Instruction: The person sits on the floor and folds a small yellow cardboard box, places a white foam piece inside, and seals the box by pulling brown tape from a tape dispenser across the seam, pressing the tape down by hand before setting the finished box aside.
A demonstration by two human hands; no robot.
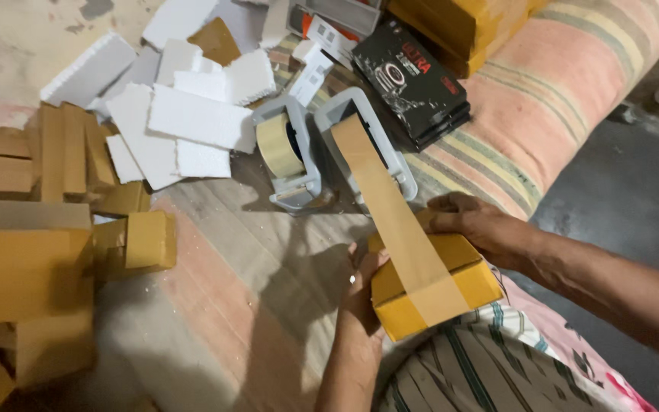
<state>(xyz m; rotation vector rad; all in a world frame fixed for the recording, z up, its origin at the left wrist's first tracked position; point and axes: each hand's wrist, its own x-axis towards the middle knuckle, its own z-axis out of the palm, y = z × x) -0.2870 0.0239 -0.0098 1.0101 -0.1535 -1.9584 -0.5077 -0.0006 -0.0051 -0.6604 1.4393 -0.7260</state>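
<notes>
Squarely on the lap, both hands' fingers clasping a yellow box (429, 294), left hand (361, 286), right hand (473, 223), brown tape (390, 206) across it from a dispenser (368, 145).

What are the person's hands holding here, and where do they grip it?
Both hold a small yellow cardboard box: the left hand at its left end, the right hand on its far top edge, beside the brown tape strip.

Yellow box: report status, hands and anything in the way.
Left hand and right hand both gripping yellow box. Brown tape strip runs from dispenser over box. Nothing in the way.
</notes>
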